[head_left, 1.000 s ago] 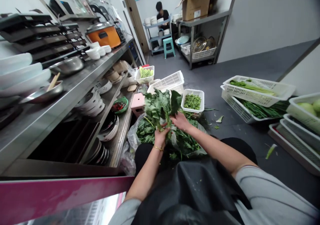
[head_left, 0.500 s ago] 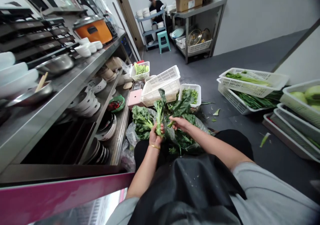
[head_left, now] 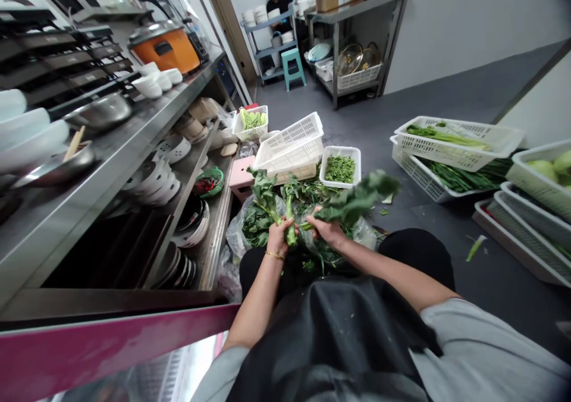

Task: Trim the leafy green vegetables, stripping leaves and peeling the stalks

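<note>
My left hand is closed round a thick green vegetable stalk with leaves at its far end. Another leafy stem leans out to the left from the same hand. In my right hand is a large dark green leaf, gripped by its stem, blade pointing right and partly blurred. Both hands are close together over a heap of loose greens lying on clear plastic bags in front of my knees. The fingertips of my right hand are partly hidden.
White baskets and a small tub of cut greens stand beyond the heap. On the left runs a steel shelf with bowls. Stacked vegetable baskets are at right. Another person is at the back.
The leaf in my right hand has swung from upright to pointing right, away from the stalk. A leafy stem beside my left hand now stands raised. The view has shifted slightly.
</note>
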Available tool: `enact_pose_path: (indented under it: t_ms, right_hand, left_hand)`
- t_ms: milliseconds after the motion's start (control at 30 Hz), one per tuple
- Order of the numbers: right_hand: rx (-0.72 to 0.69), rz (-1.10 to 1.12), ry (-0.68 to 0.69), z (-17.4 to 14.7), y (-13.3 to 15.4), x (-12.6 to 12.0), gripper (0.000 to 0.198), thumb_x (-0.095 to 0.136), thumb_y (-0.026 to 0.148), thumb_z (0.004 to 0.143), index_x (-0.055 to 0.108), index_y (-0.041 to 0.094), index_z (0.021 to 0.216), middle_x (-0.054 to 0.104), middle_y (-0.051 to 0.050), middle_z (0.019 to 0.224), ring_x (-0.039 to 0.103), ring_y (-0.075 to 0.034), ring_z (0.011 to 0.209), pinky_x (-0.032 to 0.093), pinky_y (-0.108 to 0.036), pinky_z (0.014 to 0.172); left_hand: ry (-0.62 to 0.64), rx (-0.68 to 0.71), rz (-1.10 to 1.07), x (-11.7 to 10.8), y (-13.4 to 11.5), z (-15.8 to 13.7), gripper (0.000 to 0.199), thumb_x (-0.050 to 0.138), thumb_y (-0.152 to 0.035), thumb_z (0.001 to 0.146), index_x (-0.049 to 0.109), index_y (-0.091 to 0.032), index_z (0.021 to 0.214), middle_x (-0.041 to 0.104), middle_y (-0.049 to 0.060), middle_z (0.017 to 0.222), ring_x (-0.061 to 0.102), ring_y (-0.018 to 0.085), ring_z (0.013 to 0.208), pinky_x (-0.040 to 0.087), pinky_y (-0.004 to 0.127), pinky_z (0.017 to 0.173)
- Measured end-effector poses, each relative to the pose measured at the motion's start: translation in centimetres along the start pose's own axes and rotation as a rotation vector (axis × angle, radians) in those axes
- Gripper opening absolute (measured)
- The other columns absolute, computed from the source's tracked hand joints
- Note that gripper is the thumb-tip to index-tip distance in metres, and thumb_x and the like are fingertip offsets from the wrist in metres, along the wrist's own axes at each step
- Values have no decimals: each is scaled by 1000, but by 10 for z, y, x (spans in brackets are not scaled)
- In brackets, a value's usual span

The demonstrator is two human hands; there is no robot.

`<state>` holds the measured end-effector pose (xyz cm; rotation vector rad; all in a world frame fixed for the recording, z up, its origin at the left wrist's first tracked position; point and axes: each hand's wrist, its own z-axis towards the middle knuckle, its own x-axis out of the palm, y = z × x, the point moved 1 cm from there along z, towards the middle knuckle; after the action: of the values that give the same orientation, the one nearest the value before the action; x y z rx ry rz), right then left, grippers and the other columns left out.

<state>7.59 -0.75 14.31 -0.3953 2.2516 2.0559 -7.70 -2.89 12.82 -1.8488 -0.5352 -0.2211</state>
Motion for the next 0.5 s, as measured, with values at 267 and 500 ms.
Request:
enact_pose_path:
  t_ms: [267, 500]
  right_hand:
    - [20, -114, 66, 41, 18, 7, 21, 63, 34, 75, 59, 14, 72, 62, -2, 54, 57, -14, 51, 46, -23, 52]
    - [-90, -317, -38, 0, -47, -11, 22, 53, 35, 81, 62, 20, 66, 62, -5, 54, 61, -21, 52, 52, -34, 59]
  left_hand:
    - [-80, 102, 223, 3, 21, -6, 48, 81, -26, 50, 58, -13, 89, 62, -1, 58, 57, 14, 47, 46, 25, 48]
    - [60, -25, -153, -21, 2, 3, 39, 76, -28, 58, 57, -14, 89, 59, 0, 61, 54, 8, 48, 41, 18, 45]
